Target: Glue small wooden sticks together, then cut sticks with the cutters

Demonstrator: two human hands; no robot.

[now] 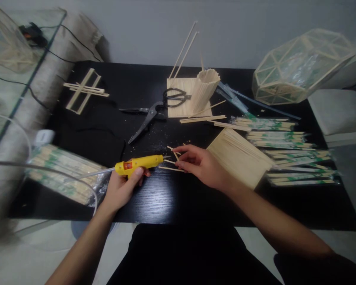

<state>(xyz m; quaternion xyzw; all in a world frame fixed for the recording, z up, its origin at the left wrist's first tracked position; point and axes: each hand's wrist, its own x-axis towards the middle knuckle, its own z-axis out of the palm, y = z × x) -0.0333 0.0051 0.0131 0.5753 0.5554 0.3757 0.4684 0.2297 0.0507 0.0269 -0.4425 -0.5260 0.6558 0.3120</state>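
My left hand (122, 188) is wrapped round the grip of a yellow glue gun (139, 163), whose nozzle points right toward a few short wooden sticks (171, 160) lying on the black table (166, 198). A clear glue stick juts out of the gun's rear to the left. My right hand (199, 164) rests on the table with its fingers pinched on the short sticks, just right of the nozzle. A flat panel of joined sticks (239, 156) lies beside my right wrist.
Black shears (148, 116) and scissors (175, 97) lie mid-table near a stick cup (204, 89) on a square stick mat. Wrapped chopsticks (287, 148) lie at right, another packet (65, 174) at left. A stick cross frame (84, 90) sits far left, a faceted frame (299, 67) far right.
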